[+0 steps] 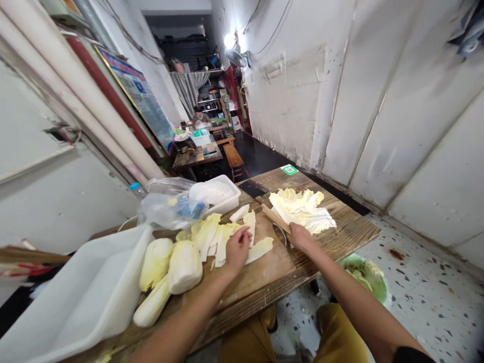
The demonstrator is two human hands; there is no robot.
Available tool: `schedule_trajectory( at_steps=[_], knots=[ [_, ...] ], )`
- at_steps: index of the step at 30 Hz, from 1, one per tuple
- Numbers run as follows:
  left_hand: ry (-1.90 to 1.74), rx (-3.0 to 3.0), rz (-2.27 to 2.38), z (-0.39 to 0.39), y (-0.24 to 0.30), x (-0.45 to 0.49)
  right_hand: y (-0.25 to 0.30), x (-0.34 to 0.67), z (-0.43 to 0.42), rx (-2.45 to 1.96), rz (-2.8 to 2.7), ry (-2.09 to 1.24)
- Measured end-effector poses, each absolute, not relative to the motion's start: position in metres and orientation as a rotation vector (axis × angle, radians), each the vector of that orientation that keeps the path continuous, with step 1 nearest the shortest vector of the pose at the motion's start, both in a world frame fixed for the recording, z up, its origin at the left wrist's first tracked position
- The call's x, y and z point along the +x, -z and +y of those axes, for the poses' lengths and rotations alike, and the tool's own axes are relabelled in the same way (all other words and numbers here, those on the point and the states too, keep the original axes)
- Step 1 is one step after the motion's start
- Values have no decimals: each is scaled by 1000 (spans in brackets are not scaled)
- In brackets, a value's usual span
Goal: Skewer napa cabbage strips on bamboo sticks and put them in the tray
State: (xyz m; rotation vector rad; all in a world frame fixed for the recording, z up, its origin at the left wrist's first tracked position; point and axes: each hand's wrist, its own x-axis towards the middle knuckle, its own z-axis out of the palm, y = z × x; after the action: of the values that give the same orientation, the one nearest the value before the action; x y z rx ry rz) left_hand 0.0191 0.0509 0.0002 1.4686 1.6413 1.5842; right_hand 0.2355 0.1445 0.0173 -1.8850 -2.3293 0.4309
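Note:
My right hand (300, 237) grips the near end of a bundle of thin bamboo skewers (276, 218), which slants up to the left over the table. Just right of the bundle lies a pile of cabbage leaves (298, 204). My left hand (237, 248) is over the cutting board (264, 275), its fingers curled together; whatever they may hold is hidden. Around it are strips of cut cabbage (215, 234), with one long cabbage piece (260, 250) at its right. Left of these rest a cut napa cabbage (185, 267), a yellower cabbage piece (156, 263) and a pale stalk piece (152, 302).
A large white tub (94, 282) takes up the table's left end. Behind the cabbage are a plastic bag (162, 204), a white basket (227, 201) and a dark cleaver (253, 188). A green basin (381, 290) with cabbage scraps stands on the floor at right.

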Motion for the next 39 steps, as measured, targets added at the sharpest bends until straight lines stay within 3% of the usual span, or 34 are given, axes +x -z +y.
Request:
schedule_trajectory(
  at_steps=[5,15,31,39],
  knots=[
    [-1531,1705,1683,-20,45,22,-18,222,158,-1918,-2367,-201],
    [-1636,1654,1724,-20,59,17,-8,251,125,-1734,-2448,198],
    [-1460,2078,1682,-20,60,28,2,228,137,-1849,-2300,286],
    [-1425,2111,1696,-18,62,28,-3,229,140,-1740,-2474,159]
  ],
)
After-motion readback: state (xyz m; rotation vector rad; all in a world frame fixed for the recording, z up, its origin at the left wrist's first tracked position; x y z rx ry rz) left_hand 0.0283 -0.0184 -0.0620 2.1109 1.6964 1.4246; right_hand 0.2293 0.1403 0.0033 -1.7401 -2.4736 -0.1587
